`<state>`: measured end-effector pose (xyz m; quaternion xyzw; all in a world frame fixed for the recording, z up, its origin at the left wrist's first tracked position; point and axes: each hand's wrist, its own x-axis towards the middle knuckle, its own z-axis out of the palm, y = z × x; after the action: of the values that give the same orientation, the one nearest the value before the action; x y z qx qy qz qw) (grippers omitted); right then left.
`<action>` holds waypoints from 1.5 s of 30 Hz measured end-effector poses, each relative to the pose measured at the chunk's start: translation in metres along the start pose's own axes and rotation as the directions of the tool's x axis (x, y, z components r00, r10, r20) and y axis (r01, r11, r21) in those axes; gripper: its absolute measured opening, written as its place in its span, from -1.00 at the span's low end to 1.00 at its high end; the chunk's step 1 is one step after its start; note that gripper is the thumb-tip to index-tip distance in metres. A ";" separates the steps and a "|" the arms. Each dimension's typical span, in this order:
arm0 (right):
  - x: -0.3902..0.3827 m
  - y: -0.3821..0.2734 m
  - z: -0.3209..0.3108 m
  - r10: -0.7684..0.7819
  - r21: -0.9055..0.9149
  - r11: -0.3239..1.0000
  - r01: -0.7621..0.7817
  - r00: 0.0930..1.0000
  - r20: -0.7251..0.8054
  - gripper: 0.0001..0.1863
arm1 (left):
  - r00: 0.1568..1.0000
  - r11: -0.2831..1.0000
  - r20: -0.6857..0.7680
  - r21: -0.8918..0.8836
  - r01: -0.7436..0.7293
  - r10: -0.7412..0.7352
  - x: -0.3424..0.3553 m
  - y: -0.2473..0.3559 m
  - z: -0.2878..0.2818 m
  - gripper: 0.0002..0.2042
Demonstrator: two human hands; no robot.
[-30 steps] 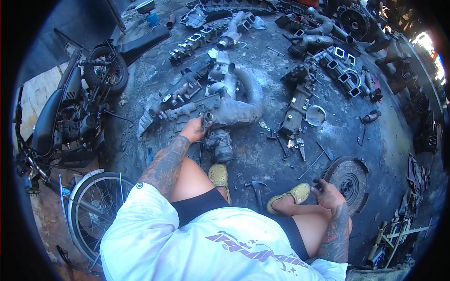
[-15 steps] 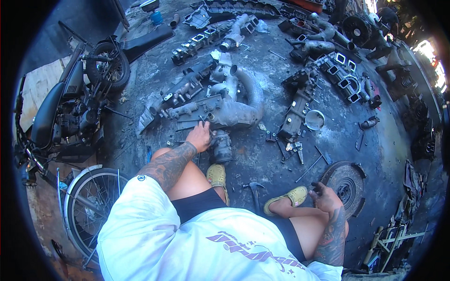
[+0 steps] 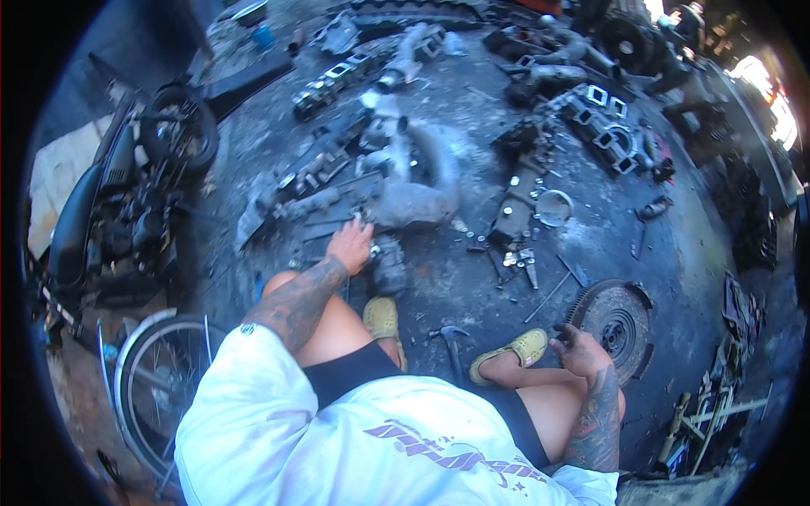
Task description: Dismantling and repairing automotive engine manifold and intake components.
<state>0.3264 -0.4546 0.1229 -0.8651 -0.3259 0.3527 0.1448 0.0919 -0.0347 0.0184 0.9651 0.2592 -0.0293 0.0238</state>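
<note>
My left hand (image 3: 349, 245) reaches down to the near end of a cluster of grey cast-metal engine parts. Its fingers are bent together at a small fitting; blur hides what they grip, if anything. Just beyond them lies a large curved metal pipe (image 3: 419, 202), with a ribbed cast housing (image 3: 325, 202) on its left. A dark cylindrical metal part (image 3: 390, 263) stands right of my left hand. Over my right knee rests my right hand (image 3: 584, 351), blackened, with loosely bent fingers apart and nothing in them. Beside it a toothed flywheel (image 3: 618, 329) lies flat on the ground.
A hammer (image 3: 454, 347) lies between my yellow clogs. A round metal bowl (image 3: 555, 207), a long engine part (image 3: 516, 211) and several small fittings lie ahead right. At left stands a motorcycle (image 3: 80, 219) near a spoked wheel (image 3: 164, 379). More manifolds (image 3: 609, 139) lie farther off.
The whole view has shifted slightly and blurred. My left hand has turned a little at the same fitting, its fingers pointing more forward. My right hand stays over the knee.
</note>
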 end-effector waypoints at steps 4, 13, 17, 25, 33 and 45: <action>0.001 0.006 -0.005 0.056 -0.015 0.998 -0.056 0.998 0.004 -0.53 | 0.999 0.999 0.004 0.006 0.050 -0.050 0.004 0.004 -0.006 -0.63; 0.004 0.011 -0.008 0.064 -0.095 0.994 -0.059 0.997 0.051 -0.51 | 0.998 0.994 0.022 -0.091 0.055 -0.053 0.016 0.001 -0.020 -0.69; 0.006 0.010 -0.007 0.042 -0.157 0.987 -0.035 0.998 0.043 -0.52 | 0.979 0.977 0.027 -0.066 0.205 -0.203 0.011 0.001 -0.024 -0.68; 0.011 0.011 -0.004 0.063 -0.193 0.980 -0.049 0.996 0.069 -0.51 | 0.942 0.962 0.228 -0.067 0.266 -0.245 0.016 0.002 -0.044 -0.54; 0.016 0.010 0.001 0.001 -0.175 0.985 0.007 0.999 0.049 -0.49 | 0.953 0.971 0.211 -0.054 0.235 -0.219 0.017 0.001 -0.046 -0.61; 0.018 0.009 0.001 0.019 -0.182 0.983 -0.005 0.997 0.074 -0.47 | 0.911 0.913 0.057 -0.013 0.409 -0.407 0.017 0.008 -0.044 -0.70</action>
<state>0.3399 -0.4493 0.1081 -0.8627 -0.3568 0.3548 0.0508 0.1129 -0.0305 0.0613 0.8883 0.4545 -0.0560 0.0358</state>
